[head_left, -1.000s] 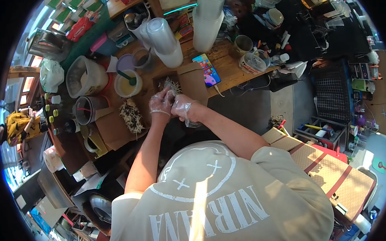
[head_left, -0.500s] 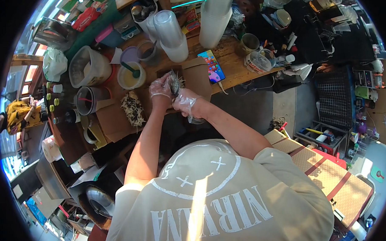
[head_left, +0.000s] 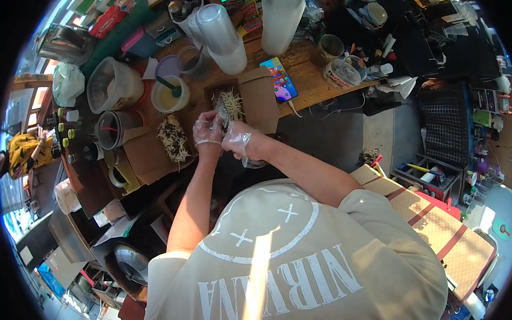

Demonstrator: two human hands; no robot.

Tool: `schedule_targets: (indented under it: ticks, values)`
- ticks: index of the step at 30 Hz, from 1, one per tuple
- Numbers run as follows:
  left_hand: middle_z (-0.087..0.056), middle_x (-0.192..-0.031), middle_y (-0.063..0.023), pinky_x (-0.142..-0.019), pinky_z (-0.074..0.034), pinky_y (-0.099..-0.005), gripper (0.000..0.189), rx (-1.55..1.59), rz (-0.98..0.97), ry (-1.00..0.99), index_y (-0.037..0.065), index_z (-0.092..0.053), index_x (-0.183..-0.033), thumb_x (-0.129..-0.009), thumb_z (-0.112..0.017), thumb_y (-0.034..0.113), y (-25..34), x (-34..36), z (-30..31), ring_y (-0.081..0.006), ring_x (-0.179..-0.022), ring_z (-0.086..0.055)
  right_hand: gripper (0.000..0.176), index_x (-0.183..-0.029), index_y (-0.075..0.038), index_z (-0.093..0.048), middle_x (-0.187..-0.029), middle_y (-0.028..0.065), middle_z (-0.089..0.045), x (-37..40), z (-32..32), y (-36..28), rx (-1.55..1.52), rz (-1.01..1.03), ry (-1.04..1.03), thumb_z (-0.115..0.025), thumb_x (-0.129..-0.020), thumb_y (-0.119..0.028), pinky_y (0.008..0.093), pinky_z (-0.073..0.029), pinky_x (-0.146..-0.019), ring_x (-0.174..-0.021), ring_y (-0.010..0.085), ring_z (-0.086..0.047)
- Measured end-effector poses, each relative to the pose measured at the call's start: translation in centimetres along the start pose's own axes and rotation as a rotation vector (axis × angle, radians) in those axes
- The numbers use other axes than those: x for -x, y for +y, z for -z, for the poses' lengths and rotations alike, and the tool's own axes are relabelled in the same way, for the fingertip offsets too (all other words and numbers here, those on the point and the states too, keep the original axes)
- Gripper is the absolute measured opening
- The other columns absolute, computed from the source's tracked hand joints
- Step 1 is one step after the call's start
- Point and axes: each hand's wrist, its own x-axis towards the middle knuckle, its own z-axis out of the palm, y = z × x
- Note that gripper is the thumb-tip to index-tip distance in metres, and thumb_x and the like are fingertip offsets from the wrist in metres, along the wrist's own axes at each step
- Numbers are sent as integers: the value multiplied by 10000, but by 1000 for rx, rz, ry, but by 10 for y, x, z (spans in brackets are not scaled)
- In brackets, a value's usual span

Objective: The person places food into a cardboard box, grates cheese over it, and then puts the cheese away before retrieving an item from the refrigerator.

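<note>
Shirt: beige printed tee (head_left: pixel 282 260) fills the bottom of the view, with both bare forearms reaching up from it to the desk (head_left: pixel 312 82).
Left hand (head_left: pixel 208 132): in a clear plastic glove, grip closed around the near end of a dark strip (head_left: pixel 221 112).
Right hand (head_left: pixel 236 139): gloved too and touching the left hand, with its grip pinched on the same dark strip. The loose glove cuff hangs off the wrist.
Dark strip: held up between the two hands, right at the near edge of a small brown tray (head_left: pixel 215 93). Can't tell exactly what it is, honestly.
Tray: holds pale shreds (head_left: pixel 231 100) and sits on a cardboard flap (head_left: pixel 259 98).
Shred pile (head_left: pixel 173 139): mixed dark and pale strips on brown cardboard, just left of the left hand.
Phone (head_left: pixel 281 80): screen lit, lying flat just right of the flap.
Yellow bowl (head_left: pixel 165 100): has a green spoon (head_left: pixel 169 87) in it and sits beyond the pile.
Jug (head_left: pixel 109 86): clear plastic, left of the bowl.
Cup stacks: a clear stack (head_left: pixel 220 37) and a white stack (head_left: pixel 282 18), lying across the far side of the desk.
</note>
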Motion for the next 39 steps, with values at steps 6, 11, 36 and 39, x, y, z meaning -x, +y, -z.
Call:
schedule_targets:
  ticks: [6, 11, 36, 39]
  values:
    - [-707, -856, -114, -747, -517, -328, 138, -76, 35, -22, -9, -668, -968, -879, -711, 88, 5, 0, 3, -181, -782, -655, 65, -707, -14, -593, -589, 26, -509, 5, 0, 0, -159, -62, 4, -633, -753, 6, 299, -392, -407, -449, 140, -499]
    - [-698, -839, -117, -737, -514, -329, 139, 14, -7, -100, -10, -663, -961, -879, -711, 92, 14, 32, 7, -184, -758, -646, 66, -738, -20, -585, -599, 1, -488, 12, -4, 5, -228, -23, 20, -622, -765, 27, 287, -390, -405, -448, 124, -476]
    - [-664, -825, -53, -694, -504, -290, 117, 81, 107, -32, 10, -632, -929, -891, -711, 86, 1, 16, 5, -107, -746, -591, 62, -780, -20, -576, -626, 28, -490, 10, 4, 13, -275, -34, -75, -621, -763, 20, 302, -380, -411, -463, 139, -459]
    - [-662, -835, -46, -681, -508, -283, 124, 85, 125, -37, 16, -628, -937, -896, -711, 98, 2, 8, 9, -104, -744, -591, 178, -788, -82, -499, -646, -30, -423, 24, 3, -4, -331, -43, -109, -620, -783, 50, 253, -314, -419, -498, 72, -388]
